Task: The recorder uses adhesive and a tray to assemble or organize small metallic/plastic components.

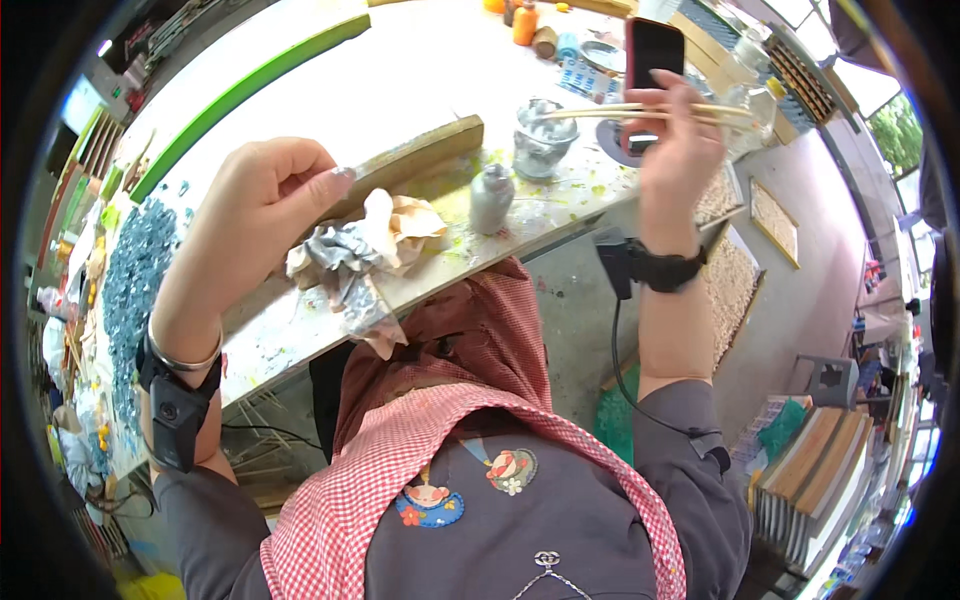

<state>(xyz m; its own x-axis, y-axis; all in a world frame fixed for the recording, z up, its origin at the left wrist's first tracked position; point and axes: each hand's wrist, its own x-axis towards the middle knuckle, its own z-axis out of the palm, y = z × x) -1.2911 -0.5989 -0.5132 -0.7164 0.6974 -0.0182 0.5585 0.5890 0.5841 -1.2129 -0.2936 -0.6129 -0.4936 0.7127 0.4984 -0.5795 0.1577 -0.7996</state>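
My right hand (682, 155) is closed round thin pale wooden sticks (600, 112). Their far ends reach over the rim of a grey-smeared cup (542, 150) on the worktable (420, 60). Fingers curled and thumb pressed in, my left hand (270, 205) is raised above the table's near left part; whatever it pinches is too small or hidden to name. Close by it lie a long wooden strip (430, 145) and a crumpled, grey-stained cloth or paper (385, 240) that hangs over the table edge. A small grey-coated bottle (492, 200) stands between the crumpled heap and the cup.
Beyond my right hand are a dark phone (655, 60) and an orange bottle (523, 24). A heap of blue-grey bits (145, 270) covers the table's left side, near a green strip (250, 100). Wooden boards (815, 455) are stacked at the lower right.
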